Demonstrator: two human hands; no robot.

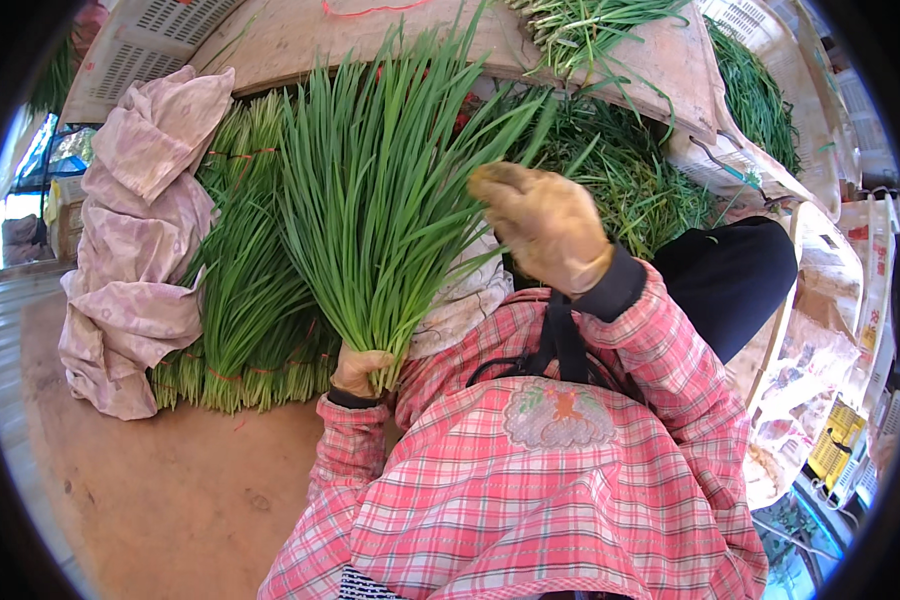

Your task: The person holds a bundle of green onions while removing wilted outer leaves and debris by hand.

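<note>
Two hands: I see my left hand (360, 370) low down and my right hand (545, 225) higher up, both in tan gloves.
Left hand grip: it is wrapped tight round the bottom of a bunch of green chives (380, 190). The fingers are closed on the stems.
Right hand grip: it is up by the right side of the leaves, back of the glove toward me. I cannot tell if the fingers are curled shut or spread, and I cannot tell if they touch the leaves.
Where the bunch is: in front of my chest, over the brown table (170, 490), held up off it.
Long line of the bunch: it runs from my left hand up and away from me, nearly straight up in the picture.
Which way it points: cut ends down in my left hand, thin leaf tips up and fanning out wide at the top.
Which hand is nearer: the left hand is on the bunch at its base. The right hand is just beside the upper leaves, to their right.
Close by: more tied bunches (245, 330) lie on the table just left of the held one, and a pink cloth (135, 250) lies left of those.
My sleeves: pink check.
</note>
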